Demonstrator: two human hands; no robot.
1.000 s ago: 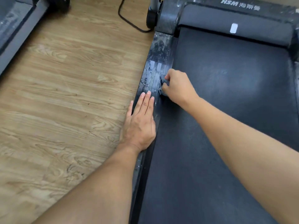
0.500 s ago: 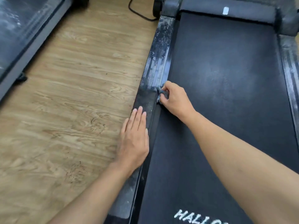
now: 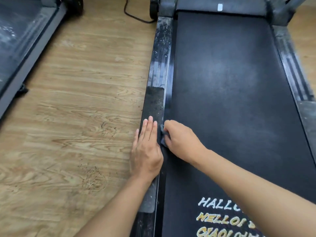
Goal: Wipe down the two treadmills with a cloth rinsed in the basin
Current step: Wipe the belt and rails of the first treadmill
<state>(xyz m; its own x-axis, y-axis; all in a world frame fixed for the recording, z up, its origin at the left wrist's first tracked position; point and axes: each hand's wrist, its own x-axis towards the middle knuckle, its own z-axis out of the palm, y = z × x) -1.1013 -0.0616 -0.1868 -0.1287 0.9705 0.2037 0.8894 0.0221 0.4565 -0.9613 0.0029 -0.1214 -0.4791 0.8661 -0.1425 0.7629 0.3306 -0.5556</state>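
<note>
A black treadmill point(image 3: 230, 82) fills the right of the head view, its left side rail point(image 3: 161, 53) dusty at the far end. My right hand point(image 3: 181, 141) grips a small dark grey cloth point(image 3: 162, 135) against the inner edge of that rail, beside the belt. My left hand point(image 3: 147, 147) lies flat, fingers straight, on the rail's rough grip strip point(image 3: 153, 103), right next to the cloth. A second treadmill point(image 3: 22, 40) shows at the far left, its deck streaked with dust. No basin is in view.
Wood-look floor point(image 3: 77, 117) runs between the two treadmills. A black power cable point(image 3: 135, 16) curls on the floor near the front roller. The belt carries printed lettering point(image 3: 220, 218) at its near end. The right rail point(image 3: 290, 65) looks grimy.
Both hands have slid back along the left rail toward me, the right one dragging the cloth with it. The view has pulled back, showing more of the belt and its lettering.
</note>
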